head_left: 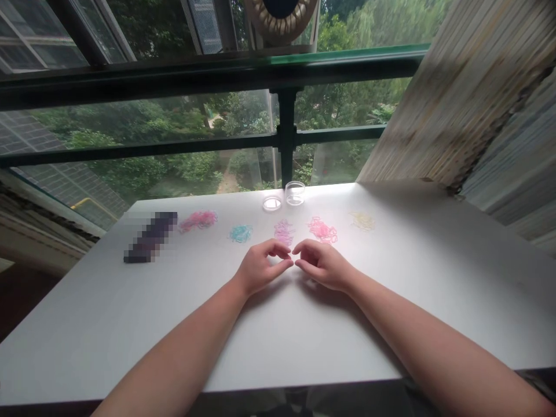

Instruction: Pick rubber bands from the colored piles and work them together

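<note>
My left hand (266, 267) and my right hand (322, 264) face each other just above the white table, fingertips almost touching. On each hand the fingers are curved and a small gap shows between thumb and forefinger. I see nothing held in either one. Right behind them lies a pile of purple rubber bands (284, 230), small and thin. Beyond my right hand is a pile of pink rubber bands (322, 229). Blue rubber bands (241, 233) sit behind my left hand.
Farther left lie mixed pink rubber bands (198, 221) and a blurred dark object (152, 237). Yellow rubber bands (363, 220) are at the right. A clear round container (295, 194) and its lid (272, 203) stand at the white table's (174, 324) back edge, before the window railing (286, 133).
</note>
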Action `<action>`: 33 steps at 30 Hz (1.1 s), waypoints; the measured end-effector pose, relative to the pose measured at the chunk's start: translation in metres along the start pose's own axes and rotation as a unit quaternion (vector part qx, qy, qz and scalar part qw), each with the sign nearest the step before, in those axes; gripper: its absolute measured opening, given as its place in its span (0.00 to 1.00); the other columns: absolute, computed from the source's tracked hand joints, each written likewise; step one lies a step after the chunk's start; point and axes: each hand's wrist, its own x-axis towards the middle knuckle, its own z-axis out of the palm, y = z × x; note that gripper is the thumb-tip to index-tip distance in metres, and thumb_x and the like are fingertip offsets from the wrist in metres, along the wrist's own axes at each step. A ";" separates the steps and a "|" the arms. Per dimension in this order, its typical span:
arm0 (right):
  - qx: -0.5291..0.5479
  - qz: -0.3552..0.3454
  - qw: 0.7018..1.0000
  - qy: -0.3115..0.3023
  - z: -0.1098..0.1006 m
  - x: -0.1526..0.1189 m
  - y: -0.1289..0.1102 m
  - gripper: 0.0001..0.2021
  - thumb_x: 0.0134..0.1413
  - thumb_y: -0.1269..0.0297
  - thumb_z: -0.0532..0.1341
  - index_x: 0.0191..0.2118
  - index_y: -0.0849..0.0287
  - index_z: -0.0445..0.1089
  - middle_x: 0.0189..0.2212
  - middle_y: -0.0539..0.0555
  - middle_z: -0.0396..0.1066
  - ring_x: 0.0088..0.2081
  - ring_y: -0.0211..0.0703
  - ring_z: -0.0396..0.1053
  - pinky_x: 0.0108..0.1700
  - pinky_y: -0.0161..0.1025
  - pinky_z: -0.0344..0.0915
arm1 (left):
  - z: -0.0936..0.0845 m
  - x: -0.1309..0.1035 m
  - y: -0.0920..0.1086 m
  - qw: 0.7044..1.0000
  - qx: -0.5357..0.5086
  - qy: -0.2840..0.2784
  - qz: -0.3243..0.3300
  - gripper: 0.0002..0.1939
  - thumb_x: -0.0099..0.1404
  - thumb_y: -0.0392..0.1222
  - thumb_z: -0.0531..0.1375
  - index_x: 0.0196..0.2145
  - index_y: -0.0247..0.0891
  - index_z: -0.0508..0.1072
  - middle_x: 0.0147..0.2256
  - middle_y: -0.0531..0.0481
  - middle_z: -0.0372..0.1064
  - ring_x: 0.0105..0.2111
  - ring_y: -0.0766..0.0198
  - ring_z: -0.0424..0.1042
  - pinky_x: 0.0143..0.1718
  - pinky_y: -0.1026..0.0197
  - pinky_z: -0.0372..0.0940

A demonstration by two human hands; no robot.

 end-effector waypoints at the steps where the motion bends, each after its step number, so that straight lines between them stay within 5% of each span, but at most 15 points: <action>1: 0.003 -0.002 1.000 0.002 0.000 0.000 0.000 0.07 0.52 0.70 0.57 0.39 0.58 0.64 0.18 0.44 0.59 0.20 0.32 0.57 0.24 0.32 0.55 | 0.000 0.000 0.001 1.000 0.000 0.000 -0.002 0.09 0.56 0.42 0.62 0.35 0.38 0.71 0.32 0.50 0.73 0.32 0.64 0.72 0.38 0.61 0.64; 11: 0.004 -0.003 1.000 0.024 0.001 0.001 0.002 0.04 0.52 0.68 0.57 0.36 0.59 0.65 0.18 0.44 0.59 0.20 0.32 0.55 0.23 0.31 0.55 | -0.001 0.000 0.002 1.000 -0.012 -0.001 -0.007 0.09 0.55 0.42 0.63 0.29 0.37 0.67 0.29 0.51 0.72 0.32 0.65 0.70 0.38 0.61 0.63; 33: -0.006 -0.009 0.999 0.040 0.000 0.000 0.001 0.01 0.51 0.70 0.57 0.31 0.59 0.65 0.20 0.47 0.61 0.21 0.32 0.56 0.23 0.32 0.55 | 0.001 -0.001 0.001 0.999 0.019 -0.023 0.033 0.06 0.57 0.39 0.60 0.33 0.37 0.73 0.32 0.49 0.73 0.33 0.65 0.71 0.38 0.62 0.63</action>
